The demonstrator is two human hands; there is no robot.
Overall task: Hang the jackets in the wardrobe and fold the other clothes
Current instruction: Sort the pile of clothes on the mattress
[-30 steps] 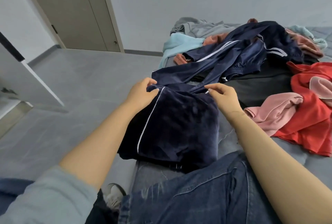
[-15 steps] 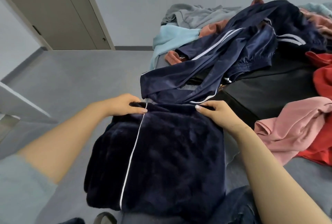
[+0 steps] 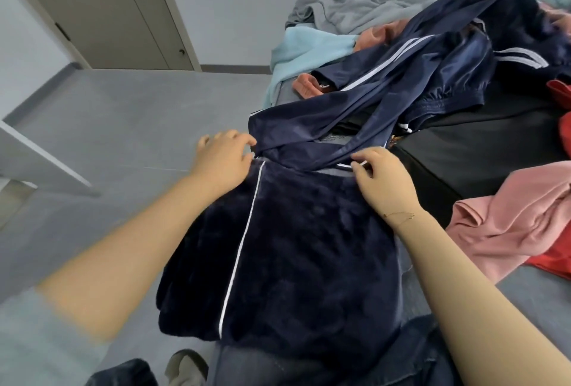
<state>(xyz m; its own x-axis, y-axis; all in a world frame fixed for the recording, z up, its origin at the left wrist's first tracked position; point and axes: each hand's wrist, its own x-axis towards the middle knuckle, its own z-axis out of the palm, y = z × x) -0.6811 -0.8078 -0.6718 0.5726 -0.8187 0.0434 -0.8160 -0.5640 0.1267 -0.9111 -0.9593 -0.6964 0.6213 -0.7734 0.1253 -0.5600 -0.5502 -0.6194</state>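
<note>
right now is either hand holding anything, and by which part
The right hand pinches the far top edge of the folded navy velvet garment. The left hand rests on its far left corner, fingers relaxed, gripping nothing.

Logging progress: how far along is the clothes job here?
Early. Done: nothing visibly hung or stacked. In hand: the navy velvet garment lies flattened at the bed edge, left hand and right hand at its top edge. Left: the satin navy tracksuit, grey hoodie, pink top and more lie heaped.
</note>
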